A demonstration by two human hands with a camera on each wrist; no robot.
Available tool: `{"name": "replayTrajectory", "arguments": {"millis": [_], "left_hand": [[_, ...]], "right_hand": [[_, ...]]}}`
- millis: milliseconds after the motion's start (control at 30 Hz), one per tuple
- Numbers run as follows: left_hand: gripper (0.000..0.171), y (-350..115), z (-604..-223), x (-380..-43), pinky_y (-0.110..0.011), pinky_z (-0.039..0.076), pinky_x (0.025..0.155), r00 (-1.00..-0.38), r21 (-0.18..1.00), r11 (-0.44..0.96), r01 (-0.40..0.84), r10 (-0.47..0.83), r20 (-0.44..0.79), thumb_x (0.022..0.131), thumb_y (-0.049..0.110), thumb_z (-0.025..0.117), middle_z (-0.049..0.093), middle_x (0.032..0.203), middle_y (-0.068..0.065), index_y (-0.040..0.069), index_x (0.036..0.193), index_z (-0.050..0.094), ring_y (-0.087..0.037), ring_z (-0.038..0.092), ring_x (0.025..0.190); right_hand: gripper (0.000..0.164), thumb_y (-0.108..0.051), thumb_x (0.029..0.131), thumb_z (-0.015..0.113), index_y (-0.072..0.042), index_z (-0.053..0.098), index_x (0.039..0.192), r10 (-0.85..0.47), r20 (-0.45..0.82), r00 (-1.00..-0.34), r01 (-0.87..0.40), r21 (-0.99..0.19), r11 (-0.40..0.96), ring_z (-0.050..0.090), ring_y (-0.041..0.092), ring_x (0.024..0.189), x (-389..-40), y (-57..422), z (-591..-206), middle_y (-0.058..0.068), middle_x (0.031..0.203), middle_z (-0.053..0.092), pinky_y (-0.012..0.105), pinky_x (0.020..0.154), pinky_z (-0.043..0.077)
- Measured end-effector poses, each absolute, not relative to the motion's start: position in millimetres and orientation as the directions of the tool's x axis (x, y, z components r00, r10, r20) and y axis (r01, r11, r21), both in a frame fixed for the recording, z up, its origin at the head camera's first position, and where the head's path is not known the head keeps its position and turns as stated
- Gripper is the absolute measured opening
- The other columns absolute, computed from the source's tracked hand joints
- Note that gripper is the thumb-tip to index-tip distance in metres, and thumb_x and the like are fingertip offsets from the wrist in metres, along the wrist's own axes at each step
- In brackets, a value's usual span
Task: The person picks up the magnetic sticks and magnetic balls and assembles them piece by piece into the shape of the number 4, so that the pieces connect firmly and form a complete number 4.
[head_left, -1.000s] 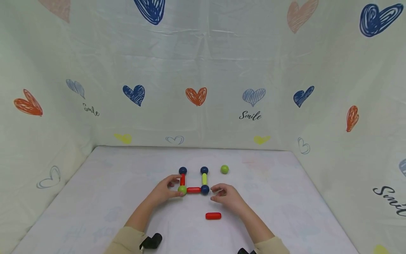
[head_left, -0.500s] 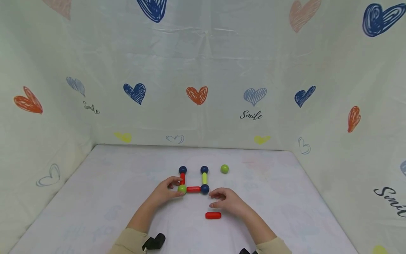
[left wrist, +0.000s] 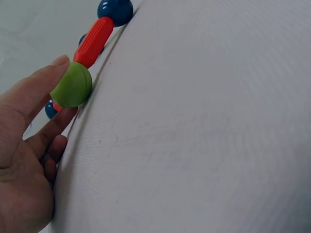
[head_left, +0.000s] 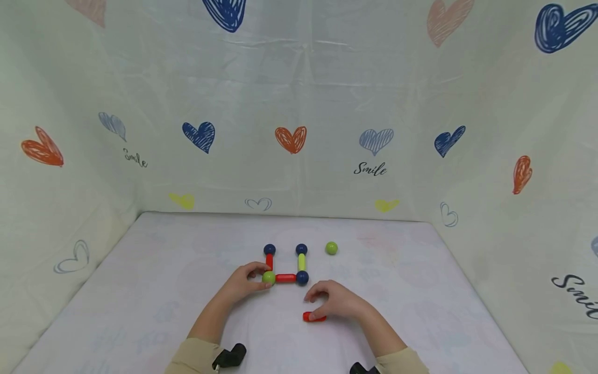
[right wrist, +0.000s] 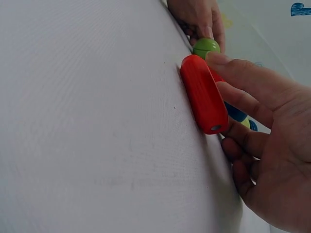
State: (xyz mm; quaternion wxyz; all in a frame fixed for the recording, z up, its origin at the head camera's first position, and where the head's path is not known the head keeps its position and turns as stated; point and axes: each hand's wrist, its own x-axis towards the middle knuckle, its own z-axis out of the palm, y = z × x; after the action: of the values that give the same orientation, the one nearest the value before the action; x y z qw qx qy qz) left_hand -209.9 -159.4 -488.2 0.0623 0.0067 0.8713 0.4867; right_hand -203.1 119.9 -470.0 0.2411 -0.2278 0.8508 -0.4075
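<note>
A U-shaped figure of magnetic rods and balls lies on the table. Its near left corner is a green ball (head_left: pixel 268 279), which my left hand (head_left: pixel 239 285) pinches between thumb and fingers. From that ball a red rod (head_left: pixel 285 278) runs right to a navy ball (head_left: pixel 302 278). Another red rod (head_left: pixel 269 261) and a yellow-green rod (head_left: pixel 301 262) run away from the corners, each ending in a navy ball. Nearer to me lies a loose red rod (right wrist: pixel 204 94). My right hand (head_left: pixel 340 300) is over it, the thumb at the rod and the index finger apart from it.
A loose green ball (head_left: pixel 331 248) sits beyond the figure to the right. The white tabletop (head_left: pixel 397 322) ends at the back against a white curtain (head_left: pixel 327 187) printed with hearts.
My right hand has moved from beside the near right navy ball toward me, to the loose red rod. The left hand stays at the green corner ball.
</note>
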Motion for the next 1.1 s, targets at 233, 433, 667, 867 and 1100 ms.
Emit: {"name": "replayTrajectory", "arguments": {"millis": [233,433,667,867,1100], "left_hand": [[0.04,-159.7,-489.7,-209.3,-0.048,0.042,0.096,-0.993,0.851,0.522,-0.047,0.071,-0.099,0.074,0.016,0.085,0.063,0.109,-0.002,0.013,0.111,0.07,-0.027,0.052,0.106],[0.038,-159.8,-491.7,-209.1,-0.048,0.042,0.097,-0.994,0.853,0.52,-0.039,0.068,-0.087,0.075,0.015,0.084,0.063,0.108,-0.002,0.013,0.11,0.07,-0.027,0.053,0.107],[0.035,-159.5,-492.2,-208.2,-0.047,0.043,0.095,-0.995,0.857,0.516,-0.022,0.069,-0.067,0.076,0.013,0.083,0.063,0.105,-0.001,0.012,0.108,0.07,-0.026,0.053,0.104],[0.033,-158.9,-492.5,-208.1,-0.047,0.042,0.095,-0.996,0.859,0.512,-0.003,0.078,-0.049,0.077,0.011,0.082,0.063,0.104,-0.001,0.012,0.108,0.07,-0.026,0.054,0.104],[0.033,-158.3,-492.2,-208.3,-0.048,0.042,0.098,-0.995,0.862,0.507,-0.014,0.076,-0.061,0.078,0.01,0.081,0.062,0.104,-0.001,0.012,0.109,0.07,-0.027,0.054,0.107]], "right_hand": [[0.024,-0.018,0.074,0.086,-0.022,0.072,0.093,-0.616,-0.216,-0.757,-0.251,-0.775,0.58,0.047,0.016,0.092,-204.2,119.2,-472.6,-0.008,0.086,0.061,0.035,0.082,0.04],[0.025,-0.019,0.072,0.088,-0.024,0.071,0.09,-0.619,-0.203,-0.758,-0.278,-0.759,0.589,0.045,0.015,0.091,-202.5,118.9,-472.9,-0.008,0.082,0.06,0.031,0.077,0.039],[0.026,-0.019,0.071,0.088,-0.028,0.072,0.089,-0.607,-0.224,-0.763,-0.274,-0.738,0.617,0.043,0.014,0.094,-198.8,118.3,-472.1,-0.009,0.083,0.059,0.031,0.077,0.04],[0.027,-0.015,0.071,0.087,-0.029,0.071,0.088,-0.609,-0.212,-0.764,-0.291,-0.729,0.619,0.042,0.013,0.096,-195.7,119.0,-470.1,-0.009,0.083,0.057,0.032,0.078,0.039],[0.026,-0.013,0.073,0.085,-0.03,0.071,0.087,-0.601,-0.223,-0.767,-0.279,-0.728,0.626,0.041,0.014,0.095,-195.2,119.3,-469.4,-0.008,0.083,0.056,0.032,0.076,0.038]]}}
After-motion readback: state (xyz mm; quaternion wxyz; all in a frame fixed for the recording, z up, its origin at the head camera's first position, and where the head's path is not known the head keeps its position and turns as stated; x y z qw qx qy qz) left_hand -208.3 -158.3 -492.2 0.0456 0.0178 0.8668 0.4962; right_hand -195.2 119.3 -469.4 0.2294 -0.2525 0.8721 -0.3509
